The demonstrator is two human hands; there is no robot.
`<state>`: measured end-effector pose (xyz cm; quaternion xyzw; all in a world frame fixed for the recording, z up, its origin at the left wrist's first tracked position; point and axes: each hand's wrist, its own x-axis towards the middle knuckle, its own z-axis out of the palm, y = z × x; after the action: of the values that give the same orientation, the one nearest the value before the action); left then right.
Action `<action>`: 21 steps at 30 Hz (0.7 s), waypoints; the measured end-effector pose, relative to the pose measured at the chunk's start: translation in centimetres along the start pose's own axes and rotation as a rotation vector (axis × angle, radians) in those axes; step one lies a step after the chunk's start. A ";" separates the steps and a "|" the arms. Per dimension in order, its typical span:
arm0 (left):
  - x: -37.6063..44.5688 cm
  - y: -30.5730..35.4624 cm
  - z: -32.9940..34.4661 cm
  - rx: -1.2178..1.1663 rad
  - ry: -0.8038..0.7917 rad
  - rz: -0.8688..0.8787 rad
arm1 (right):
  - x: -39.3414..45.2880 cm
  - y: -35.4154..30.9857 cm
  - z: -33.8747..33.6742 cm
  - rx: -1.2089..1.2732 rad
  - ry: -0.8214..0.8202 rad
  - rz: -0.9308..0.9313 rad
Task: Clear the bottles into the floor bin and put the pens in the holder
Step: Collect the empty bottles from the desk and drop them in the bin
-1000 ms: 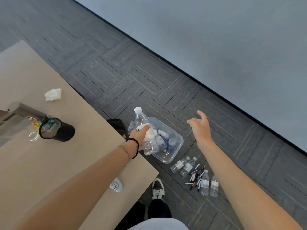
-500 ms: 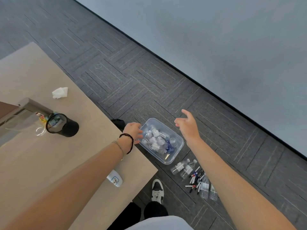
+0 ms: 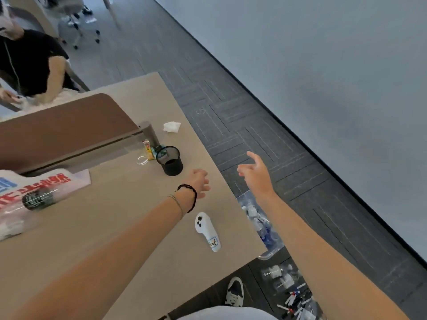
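My left hand: hung over the desk near its right edge, fingers loosely curled, nothing in them; a black cord and a thin band sat on the wrist.
My right hand: was out past the desk's right edge, over the carpet, fingers spread and relaxed, holding nothing.
Pen holder: a black mesh cup stood upright on the desk, beyond my left hand and a little in from the right edge; I could not tell whether anything lay inside.
Floor bin: a clear plastic tub sat on the floor against the desk's near right corner, partly hidden by the desk and my right forearm, with clear bottles bearing white and blue labels piled in it.
Loose bottles: a few more clear ones lay on the carpet nearer me than the bin.
Pens: a scattered heap with white, black, red and blue parts lay on the carpet just past those bottles.
Desk: a white controller lay by its near right corner, a crumpled tissue toward the far right corner, a printed plastic bag at the left.
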<state>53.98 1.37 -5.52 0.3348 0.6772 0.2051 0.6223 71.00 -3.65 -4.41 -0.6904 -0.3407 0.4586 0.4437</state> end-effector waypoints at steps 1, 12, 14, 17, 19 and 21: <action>-0.2 -0.2 -1.7 -0.020 0.009 0.007 | -0.5 -0.5 1.6 -0.017 -0.014 -0.010; -2.6 -5.8 -23.5 -0.222 0.115 0.084 | -7.2 -4.2 22.2 -0.143 -0.180 -0.103; -3.0 -7.6 -27.4 -0.267 0.142 0.084 | -8.4 -4.7 26.1 -0.171 -0.232 -0.120; -3.5 -10.3 -32.6 -0.340 0.212 0.044 | -10.3 -5.4 31.6 -0.222 -0.312 -0.156; -3.8 -11.7 -35.6 -0.394 0.263 0.015 | -11.3 -5.7 35.1 -0.270 -0.357 -0.180; -4.1 -13.0 -38.5 -0.445 0.322 -0.003 | -12.2 -5.9 38.5 -0.316 -0.414 -0.204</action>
<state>13.66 -5.21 -6.21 0.1519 0.7061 0.3988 0.5651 30.41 -0.63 -2.05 -0.6048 -0.5591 0.4841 0.2953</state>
